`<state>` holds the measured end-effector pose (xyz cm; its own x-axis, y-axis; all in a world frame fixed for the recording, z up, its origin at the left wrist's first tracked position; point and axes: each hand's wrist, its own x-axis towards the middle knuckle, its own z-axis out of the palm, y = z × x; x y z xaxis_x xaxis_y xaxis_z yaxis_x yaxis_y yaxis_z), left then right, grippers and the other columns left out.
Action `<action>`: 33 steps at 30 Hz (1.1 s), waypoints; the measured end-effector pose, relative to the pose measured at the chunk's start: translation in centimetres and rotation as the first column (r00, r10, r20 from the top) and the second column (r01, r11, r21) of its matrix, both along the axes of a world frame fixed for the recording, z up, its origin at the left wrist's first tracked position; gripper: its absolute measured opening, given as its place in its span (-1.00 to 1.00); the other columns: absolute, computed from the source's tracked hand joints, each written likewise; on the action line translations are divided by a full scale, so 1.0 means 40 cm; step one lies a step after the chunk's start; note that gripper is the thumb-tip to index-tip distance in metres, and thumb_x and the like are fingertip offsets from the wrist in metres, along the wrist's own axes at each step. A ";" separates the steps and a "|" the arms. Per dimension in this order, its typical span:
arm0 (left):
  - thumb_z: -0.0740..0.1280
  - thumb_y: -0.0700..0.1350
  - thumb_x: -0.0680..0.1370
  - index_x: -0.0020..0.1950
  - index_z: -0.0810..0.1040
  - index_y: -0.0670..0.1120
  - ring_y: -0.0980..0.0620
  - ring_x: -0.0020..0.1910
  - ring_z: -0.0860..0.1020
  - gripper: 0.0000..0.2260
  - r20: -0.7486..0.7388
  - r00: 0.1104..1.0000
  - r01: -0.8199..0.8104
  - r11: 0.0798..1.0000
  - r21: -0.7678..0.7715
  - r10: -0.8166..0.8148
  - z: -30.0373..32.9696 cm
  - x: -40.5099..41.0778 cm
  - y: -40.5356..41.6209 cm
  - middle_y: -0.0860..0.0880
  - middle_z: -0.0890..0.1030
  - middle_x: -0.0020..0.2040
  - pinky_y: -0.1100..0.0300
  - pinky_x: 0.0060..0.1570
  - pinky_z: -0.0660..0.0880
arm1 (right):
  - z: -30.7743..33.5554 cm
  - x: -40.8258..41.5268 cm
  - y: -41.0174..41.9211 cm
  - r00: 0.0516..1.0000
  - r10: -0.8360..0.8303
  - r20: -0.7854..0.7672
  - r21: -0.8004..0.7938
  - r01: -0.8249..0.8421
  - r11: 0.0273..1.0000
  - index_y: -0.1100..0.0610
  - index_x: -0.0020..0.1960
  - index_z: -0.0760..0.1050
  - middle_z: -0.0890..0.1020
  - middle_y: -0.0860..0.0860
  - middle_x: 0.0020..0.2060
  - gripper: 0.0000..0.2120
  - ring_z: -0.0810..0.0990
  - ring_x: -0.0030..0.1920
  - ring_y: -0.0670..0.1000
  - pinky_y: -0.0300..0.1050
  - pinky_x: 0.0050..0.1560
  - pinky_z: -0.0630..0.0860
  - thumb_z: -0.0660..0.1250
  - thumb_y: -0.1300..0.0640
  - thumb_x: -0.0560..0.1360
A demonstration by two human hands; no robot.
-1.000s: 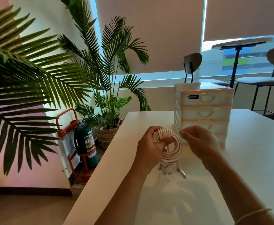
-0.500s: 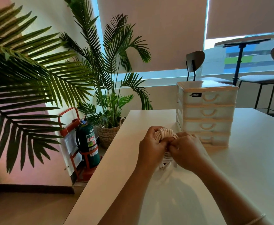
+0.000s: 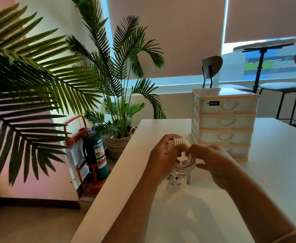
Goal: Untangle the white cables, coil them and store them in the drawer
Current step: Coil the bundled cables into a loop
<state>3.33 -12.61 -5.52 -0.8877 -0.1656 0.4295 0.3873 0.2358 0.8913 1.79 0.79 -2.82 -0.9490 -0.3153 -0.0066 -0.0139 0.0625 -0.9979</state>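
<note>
Both hands curl around the coiled white cables point(image 3: 182, 165), left hand point(image 3: 163, 155) gripping, right hand point(image 3: 212, 160) pinching.

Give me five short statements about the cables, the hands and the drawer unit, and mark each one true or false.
1. The left hand grips the coiled white cables. True.
2. The top drawer of the drawer unit is pulled open. False: all the drawers in view are closed.
3. The right hand is at the coil, beside the left hand. True.
4. The coil already lies inside a drawer. False: it is held above the white table, in front of the unit.
5. Cable plugs hang below the coil. True.
</note>
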 end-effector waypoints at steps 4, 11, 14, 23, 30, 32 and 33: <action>0.44 0.09 0.37 -0.05 0.51 0.17 0.20 -0.29 0.53 -0.80 0.005 0.998 0.066 0.997 -0.049 -0.066 -0.001 0.004 -0.005 0.12 0.58 -0.21 0.20 -0.29 0.51 | 0.022 -0.005 0.037 0.995 0.076 0.065 0.001 -0.076 0.997 0.24 -0.19 0.52 0.60 0.13 -0.18 -0.86 0.53 -0.07 0.08 0.08 0.13 0.37 0.25 0.20 0.48; 0.52 0.06 0.30 -0.07 0.55 0.06 0.18 -0.30 0.50 -0.72 -0.003 0.994 -0.110 0.958 -0.265 0.114 0.004 0.013 -0.014 0.13 0.57 -0.27 0.31 -0.26 0.50 | 0.034 -0.015 0.078 0.985 0.110 -0.134 0.275 -0.070 0.959 0.07 -0.21 0.57 0.59 -0.03 -0.12 -0.85 0.49 -0.04 -0.01 -0.12 -0.10 0.40 0.27 0.11 0.50; 0.51 0.09 0.31 -0.08 0.56 0.04 0.18 -0.33 0.50 -0.72 0.015 0.994 -0.103 0.956 -0.275 0.111 0.005 0.017 -0.012 0.12 0.56 -0.30 0.29 -0.27 0.50 | 0.033 -0.019 0.080 0.919 0.116 -0.376 0.355 0.027 0.934 -0.05 -0.25 0.56 0.59 -0.09 -0.17 -0.83 0.55 -0.07 -0.01 -0.08 -0.03 0.46 0.33 0.15 0.48; 0.44 -0.10 0.43 -0.08 0.55 -0.05 0.18 -0.36 0.51 -0.88 0.032 0.999 0.029 0.996 0.083 -0.032 0.015 0.030 0.001 0.07 0.57 -0.32 0.31 -0.44 0.43 | -0.007 -0.032 0.040 0.756 0.056 -0.652 0.317 0.206 0.926 -0.03 -0.17 0.55 0.60 -0.16 -0.31 -0.89 0.56 -0.25 -0.21 -0.34 -0.22 0.43 0.33 0.16 0.48; 0.41 -0.14 0.45 -0.09 0.55 -0.07 0.19 -0.42 0.50 -0.91 0.009 0.998 0.060 0.989 0.134 -0.061 0.017 0.031 0.005 0.10 0.56 -0.40 0.34 -0.48 0.41 | 0.005 -0.021 0.041 0.948 0.035 -0.317 0.090 -0.006 0.996 0.14 -0.25 0.58 0.62 0.04 -0.40 -0.88 0.55 -0.41 -0.09 -0.27 -0.36 0.45 0.35 0.29 0.44; 0.43 -0.12 0.44 -0.10 0.55 -0.05 0.18 -0.38 0.51 -0.90 0.012 0.999 0.048 0.992 0.114 -0.050 0.014 0.030 0.005 0.09 0.57 -0.37 0.33 -0.47 0.42 | 0.006 -0.022 0.048 0.967 0.053 -0.250 0.084 -0.033 0.996 0.16 -0.25 0.58 0.62 0.05 -0.41 -0.89 0.55 -0.38 -0.04 -0.20 -0.30 0.44 0.36 0.29 0.43; 0.44 -0.10 0.43 -0.10 0.56 -0.04 0.17 -0.37 0.51 -0.89 0.016 0.999 0.041 0.994 0.100 -0.043 0.012 0.029 0.006 0.08 0.57 -0.35 0.32 -0.46 0.42 | 0.006 -0.024 0.053 0.973 0.062 -0.222 0.087 -0.043 0.995 0.17 -0.24 0.58 0.62 0.07 -0.39 -0.91 0.55 -0.34 -0.01 -0.14 -0.25 0.45 0.36 0.29 0.42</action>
<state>4.48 -12.36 -5.03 -0.9024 -0.1696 0.3962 0.3782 0.1292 0.9167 0.84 2.90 -2.57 -0.9112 -0.3720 0.1769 -0.2420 0.1361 -0.9607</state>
